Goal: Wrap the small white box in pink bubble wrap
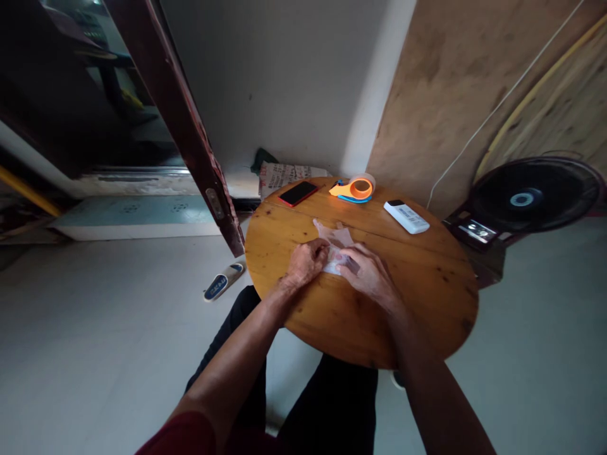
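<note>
One translucent bag lies between left hand and right hand.

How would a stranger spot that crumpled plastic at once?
Find the round wooden table. Near its middle, the crumpled plastic lies between the left hand and right hand. Unlike the phone and orange tape dispenser beyond, it is thin, whitish and partly see-through.

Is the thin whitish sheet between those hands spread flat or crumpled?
Crumpled: between the left hand and right hand, the thin sheet shows creases, and its far edge juts out in uneven points.
</note>
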Motion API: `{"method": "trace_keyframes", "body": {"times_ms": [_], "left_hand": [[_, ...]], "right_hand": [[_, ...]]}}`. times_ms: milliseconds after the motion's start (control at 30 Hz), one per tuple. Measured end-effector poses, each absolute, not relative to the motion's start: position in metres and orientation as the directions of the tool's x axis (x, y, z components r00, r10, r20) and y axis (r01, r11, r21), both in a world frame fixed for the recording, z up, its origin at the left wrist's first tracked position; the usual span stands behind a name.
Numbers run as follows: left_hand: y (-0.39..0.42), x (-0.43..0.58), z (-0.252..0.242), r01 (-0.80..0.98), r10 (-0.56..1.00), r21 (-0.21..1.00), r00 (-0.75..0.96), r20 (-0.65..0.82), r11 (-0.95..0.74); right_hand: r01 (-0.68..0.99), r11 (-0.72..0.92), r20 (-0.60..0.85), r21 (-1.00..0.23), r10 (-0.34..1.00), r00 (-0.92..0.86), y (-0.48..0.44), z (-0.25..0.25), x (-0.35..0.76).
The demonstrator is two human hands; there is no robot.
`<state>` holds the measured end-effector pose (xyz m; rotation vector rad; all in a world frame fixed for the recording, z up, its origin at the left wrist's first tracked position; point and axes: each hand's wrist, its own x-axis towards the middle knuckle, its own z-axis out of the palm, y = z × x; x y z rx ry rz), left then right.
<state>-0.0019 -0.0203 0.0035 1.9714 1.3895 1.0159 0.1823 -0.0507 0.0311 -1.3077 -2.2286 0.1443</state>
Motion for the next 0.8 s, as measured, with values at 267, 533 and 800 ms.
{"method": "trace_keyframes", "body": {"times_ms": [267, 533, 800], "left_hand": [[-0.0191, -0.0017, 0.0024, 0.555, 0.936, 0.754, 0.191, 0.297, -0.352], [-0.0201, -0.0014, 0.0046, 0.563, 0.943, 0.757, 0.186, 0.275, -0.331], [-0.0203, -0.0017, 0.0051, 0.562, 0.94, 0.753, 0.195, 0.28, -0.341]], "right_hand": [[0.769, 0.532, 0.406, -0.354, 0.828, -0.386, -0.0511, 0.0318, 0.1824], [0.774, 0.523, 0.4, -0.357, 0.834, -0.379, -0.0512, 0.0316, 0.1821], [0.774, 0.522, 0.405, -0.357, 0.834, -0.376, -0.051, 0.0322, 0.1819]]}}
